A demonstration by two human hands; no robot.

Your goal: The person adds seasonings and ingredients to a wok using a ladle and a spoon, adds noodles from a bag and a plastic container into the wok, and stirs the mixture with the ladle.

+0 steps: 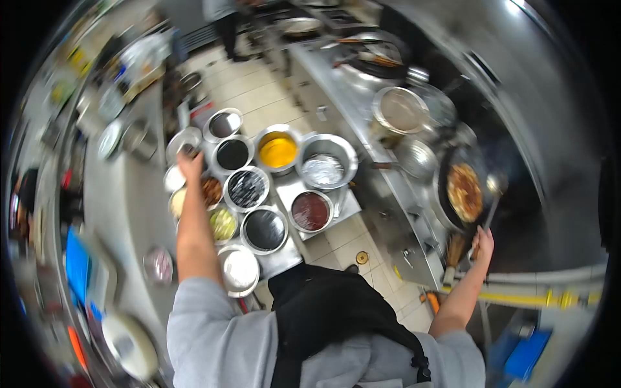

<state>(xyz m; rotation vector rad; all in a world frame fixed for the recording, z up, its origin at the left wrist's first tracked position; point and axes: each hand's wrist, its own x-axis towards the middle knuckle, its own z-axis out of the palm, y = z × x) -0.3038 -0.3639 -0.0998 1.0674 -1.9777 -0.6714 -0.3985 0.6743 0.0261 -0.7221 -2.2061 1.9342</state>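
Observation:
My right hand (482, 246) is closed round the handle of a ladle (495, 183), whose bowl is raised beside the wok (442, 205). Browned, flat-looking food (464, 194) lies in that wok on the stove. On the other side, my left hand (191, 167) reaches over the containers, its fingers closed at a small dark thing (189, 150) that blur keeps me from naming. Just beyond it is a metal bowl (184, 138). Below my left forearm stand a pot of pale green pieces (224, 223) and one of brown pieces (211, 191).
Several pots of sauces crowd the middle, including a yellow one (278, 150) and a dark red one (310, 211). A large pot (401, 110) and a perforated strainer (416, 159) stand by the stove. A steel counter (123, 200) runs along the left. Another person (225, 26) stands far back.

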